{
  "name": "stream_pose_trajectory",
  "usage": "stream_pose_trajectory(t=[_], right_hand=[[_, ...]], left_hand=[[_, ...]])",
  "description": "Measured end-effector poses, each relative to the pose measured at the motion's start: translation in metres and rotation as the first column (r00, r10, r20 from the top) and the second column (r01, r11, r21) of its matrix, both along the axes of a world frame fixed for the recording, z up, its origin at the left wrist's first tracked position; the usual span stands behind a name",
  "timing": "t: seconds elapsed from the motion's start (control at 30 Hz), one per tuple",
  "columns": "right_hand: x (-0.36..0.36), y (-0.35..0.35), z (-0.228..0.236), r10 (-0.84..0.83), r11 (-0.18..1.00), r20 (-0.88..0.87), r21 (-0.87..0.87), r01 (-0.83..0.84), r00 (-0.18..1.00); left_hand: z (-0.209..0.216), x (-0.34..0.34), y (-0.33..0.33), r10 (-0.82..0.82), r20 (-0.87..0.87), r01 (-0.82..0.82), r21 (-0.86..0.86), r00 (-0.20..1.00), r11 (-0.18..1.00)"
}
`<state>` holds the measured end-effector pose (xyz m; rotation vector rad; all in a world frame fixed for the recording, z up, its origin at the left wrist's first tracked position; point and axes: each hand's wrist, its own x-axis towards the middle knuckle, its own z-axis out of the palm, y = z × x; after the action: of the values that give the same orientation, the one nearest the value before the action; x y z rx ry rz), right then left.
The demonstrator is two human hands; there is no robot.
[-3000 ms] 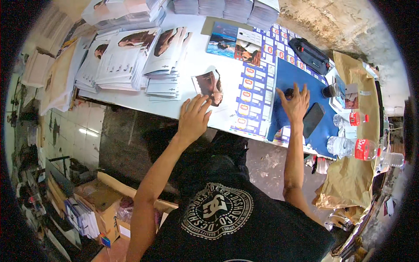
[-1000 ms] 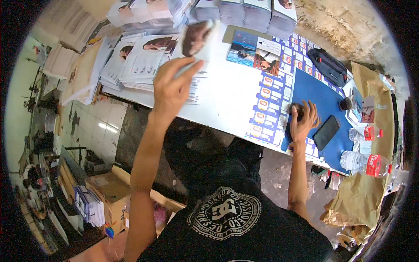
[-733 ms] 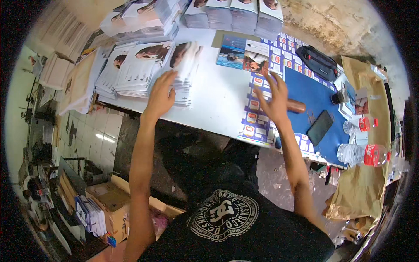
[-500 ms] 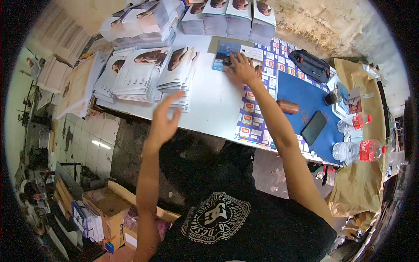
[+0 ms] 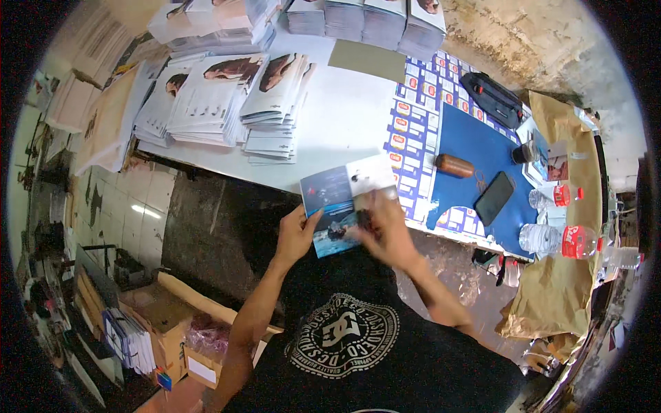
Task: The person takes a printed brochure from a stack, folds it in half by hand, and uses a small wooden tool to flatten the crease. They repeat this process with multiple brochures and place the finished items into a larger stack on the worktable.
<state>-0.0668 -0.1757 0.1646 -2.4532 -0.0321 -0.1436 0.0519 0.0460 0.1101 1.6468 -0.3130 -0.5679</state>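
A folded printed sheet (image 5: 328,189), blue pictures on its left half and a mostly white part at upper right, is held up before my body at the table's front edge. My left hand (image 5: 296,233) pinches its left edge, thumb on the printed face. Across the sheet's right half lies my right hand (image 5: 391,233), touching it; its fingers are smeared by motion, so their grip is unclear. On the white tabletop (image 5: 337,124) beyond, stacks of folded leaflets (image 5: 217,103) stand to the left. A grey-green board (image 5: 366,62) lies at the back.
Tall paper stacks (image 5: 344,24) line the back. At right, a blue mat (image 5: 461,144) bears a brown wooden cylinder (image 5: 454,166) and a black phone (image 5: 495,198). Plastic bottles (image 5: 578,241) and a black pouch (image 5: 492,100) are near it. A cardboard box (image 5: 172,337) stands low at left.
The printed sheet has come off the back of the table toward my body with my right hand. My left hand has moved down and right and taken its left edge. The board beneath now shows.
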Motion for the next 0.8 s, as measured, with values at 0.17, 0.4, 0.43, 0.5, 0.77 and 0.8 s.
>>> stream_pose_trajectory(t=[0.17,0.4,0.43,0.5,0.77,0.8], right_hand=[[0.028,-0.057,0.022,-0.449,0.476,-0.253,0.744,0.469,0.857],[0.051,-0.071,0.017,-0.412,0.454,-0.226,0.789,0.413,0.883],[0.055,-0.073,0.012,-0.340,0.407,-0.230,0.838,0.363,0.912],[0.068,-0.072,-0.003,-0.341,0.559,-0.245,0.723,0.406,0.907],[0.093,-0.018,-0.001,-0.151,0.932,0.085,0.345,0.113,0.985],[0.096,-0.014,-0.003,-0.154,0.955,0.119,0.271,0.117,0.981]], left_hand=[[0.071,0.034,-0.033,0.039,0.279,0.003,-0.151,0.960,0.989],[0.051,0.052,-0.045,0.177,-0.279,-0.187,-0.007,0.944,0.982],[0.050,0.050,-0.044,0.174,-0.283,-0.180,0.003,0.943,0.984],[0.054,0.048,-0.047,0.272,-0.316,-0.299,-0.040,0.909,0.953],[0.039,0.048,-0.056,0.275,-0.304,-0.322,-0.117,0.912,0.940],[0.043,0.048,-0.059,0.266,-0.259,-0.293,-0.070,0.928,0.954]])
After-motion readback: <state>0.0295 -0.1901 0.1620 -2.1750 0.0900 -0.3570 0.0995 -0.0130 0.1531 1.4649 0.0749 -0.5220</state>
